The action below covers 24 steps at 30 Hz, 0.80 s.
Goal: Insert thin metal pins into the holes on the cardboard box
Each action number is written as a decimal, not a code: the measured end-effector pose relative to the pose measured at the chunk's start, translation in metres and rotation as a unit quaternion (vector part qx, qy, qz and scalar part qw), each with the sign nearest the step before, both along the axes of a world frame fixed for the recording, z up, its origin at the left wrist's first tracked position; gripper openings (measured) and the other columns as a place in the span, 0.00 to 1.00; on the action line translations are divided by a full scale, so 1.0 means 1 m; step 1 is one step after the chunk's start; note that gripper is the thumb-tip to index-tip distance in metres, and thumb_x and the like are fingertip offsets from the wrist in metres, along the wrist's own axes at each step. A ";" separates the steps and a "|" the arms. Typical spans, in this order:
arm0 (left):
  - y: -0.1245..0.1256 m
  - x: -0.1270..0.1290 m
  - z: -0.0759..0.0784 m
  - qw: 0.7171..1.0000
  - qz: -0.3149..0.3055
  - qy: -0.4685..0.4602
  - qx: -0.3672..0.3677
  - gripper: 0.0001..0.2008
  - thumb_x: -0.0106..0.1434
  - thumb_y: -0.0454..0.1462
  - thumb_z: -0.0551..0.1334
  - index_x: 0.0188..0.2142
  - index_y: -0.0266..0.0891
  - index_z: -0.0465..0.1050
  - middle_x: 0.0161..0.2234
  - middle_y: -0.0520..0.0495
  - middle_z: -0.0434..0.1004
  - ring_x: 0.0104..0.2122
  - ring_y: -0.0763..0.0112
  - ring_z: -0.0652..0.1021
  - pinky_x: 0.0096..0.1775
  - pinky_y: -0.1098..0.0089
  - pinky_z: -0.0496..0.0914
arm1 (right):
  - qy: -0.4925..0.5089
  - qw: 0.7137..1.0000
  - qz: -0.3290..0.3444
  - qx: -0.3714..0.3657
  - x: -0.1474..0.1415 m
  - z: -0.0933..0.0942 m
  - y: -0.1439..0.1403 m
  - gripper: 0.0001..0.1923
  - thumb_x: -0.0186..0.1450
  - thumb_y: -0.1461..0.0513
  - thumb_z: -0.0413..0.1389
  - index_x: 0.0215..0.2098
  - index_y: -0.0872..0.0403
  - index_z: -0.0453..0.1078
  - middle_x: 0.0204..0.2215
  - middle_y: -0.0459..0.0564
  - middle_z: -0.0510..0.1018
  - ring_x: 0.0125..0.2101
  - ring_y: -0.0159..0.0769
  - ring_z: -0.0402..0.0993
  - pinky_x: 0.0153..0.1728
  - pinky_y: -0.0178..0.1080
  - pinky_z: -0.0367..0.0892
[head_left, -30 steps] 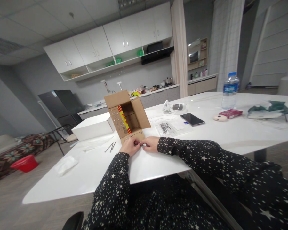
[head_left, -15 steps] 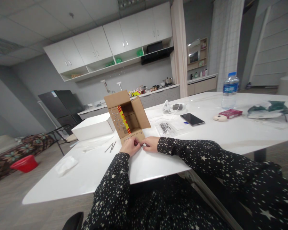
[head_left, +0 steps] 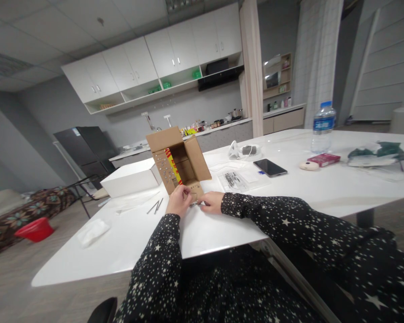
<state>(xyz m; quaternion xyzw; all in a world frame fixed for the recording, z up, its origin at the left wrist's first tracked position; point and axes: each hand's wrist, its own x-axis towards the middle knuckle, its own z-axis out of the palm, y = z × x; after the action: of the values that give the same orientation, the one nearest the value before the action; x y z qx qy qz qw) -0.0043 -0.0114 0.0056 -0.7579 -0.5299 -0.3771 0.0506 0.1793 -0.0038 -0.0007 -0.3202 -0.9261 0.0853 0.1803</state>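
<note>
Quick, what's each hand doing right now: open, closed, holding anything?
Left hand: curled at the front flap of the cardboard box; grip on it cannot be told.
Right hand: closed, resting on the table; contents cannot be told.

sleeves (head_left: 256, 215): long | black | small white stars | hands bare

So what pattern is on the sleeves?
Black with small white stars, seen on the sleeves in the head view.

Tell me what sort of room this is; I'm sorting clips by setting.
Probably a kitchen-dining room or staff pantry: white wall cabinets above a cluttered countertop, a black refrigerator, and a large white table.
</note>
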 end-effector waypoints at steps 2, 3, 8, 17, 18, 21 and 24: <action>0.001 -0.001 0.001 1.000 0.003 -0.006 0.015 0.05 0.54 0.34 0.56 0.32 0.39 0.66 0.30 0.50 0.70 0.28 0.73 0.69 0.34 0.70 0.66 | 0.003 1.000 -0.001 -0.001 0.000 0.000 0.000 0.17 0.57 0.62 0.51 0.42 0.56 0.74 0.19 0.45 0.74 0.21 0.30 0.65 0.25 0.32 0.58; 0.001 -0.001 0.001 1.000 0.006 -0.008 0.022 0.05 0.54 0.34 0.56 0.32 0.39 0.66 0.30 0.50 0.69 0.28 0.73 0.69 0.35 0.70 0.66 | 0.004 1.000 -0.001 -0.002 0.000 -0.001 0.000 0.17 0.57 0.62 0.51 0.42 0.56 0.74 0.19 0.45 0.74 0.21 0.30 0.65 0.25 0.32 0.58; 0.002 -0.003 0.002 0.999 0.011 -0.007 0.046 0.05 0.54 0.34 0.56 0.32 0.39 0.68 0.30 0.49 0.69 0.29 0.72 0.69 0.36 0.70 0.66 | 0.006 1.000 0.000 0.003 -0.001 -0.002 0.002 0.16 0.58 0.62 0.52 0.42 0.56 0.74 0.20 0.46 0.74 0.23 0.31 0.66 0.26 0.32 0.58; 0.006 -0.007 -0.002 0.999 0.010 0.008 0.049 0.08 0.57 0.36 0.56 0.35 0.39 0.72 0.32 0.48 0.70 0.28 0.73 0.70 0.36 0.71 0.67 | 0.008 1.000 -0.004 0.003 0.000 -0.002 0.001 0.17 0.57 0.62 0.52 0.43 0.55 0.74 0.19 0.45 0.74 0.22 0.30 0.67 0.26 0.31 0.59; 0.007 -0.008 -0.002 0.999 0.010 0.012 0.044 0.08 0.57 0.36 0.56 0.35 0.39 0.72 0.32 0.48 0.70 0.28 0.73 0.70 0.36 0.71 0.67 | 0.007 1.000 -0.004 0.005 0.000 -0.002 0.002 0.17 0.57 0.62 0.52 0.43 0.55 0.74 0.19 0.45 0.74 0.22 0.30 0.67 0.26 0.31 0.58; 0.008 -0.009 -0.003 0.999 0.009 0.025 0.029 0.10 0.59 0.37 0.55 0.37 0.40 0.74 0.33 0.48 0.72 0.27 0.74 0.70 0.36 0.70 0.68 | 0.003 1.000 -0.001 0.010 -0.001 -0.004 0.003 0.17 0.57 0.62 0.52 0.43 0.55 0.74 0.20 0.45 0.74 0.22 0.30 0.67 0.25 0.31 0.58; 0.009 -0.009 -0.004 0.999 0.014 0.037 0.017 0.12 0.59 0.38 0.55 0.38 0.40 0.74 0.33 0.47 0.73 0.27 0.74 0.71 0.36 0.70 0.68 | 0.002 1.000 -0.001 0.012 -0.001 -0.005 0.005 0.17 0.57 0.62 0.52 0.44 0.56 0.74 0.20 0.45 0.75 0.23 0.31 0.67 0.26 0.32 0.59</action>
<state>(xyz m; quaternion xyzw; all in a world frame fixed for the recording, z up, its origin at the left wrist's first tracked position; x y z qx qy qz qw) -0.0133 -0.0028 0.0019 -0.7629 -0.5316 -0.3572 0.0878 0.1779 0.0010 -0.0056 -0.3187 -0.9265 0.0750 0.1854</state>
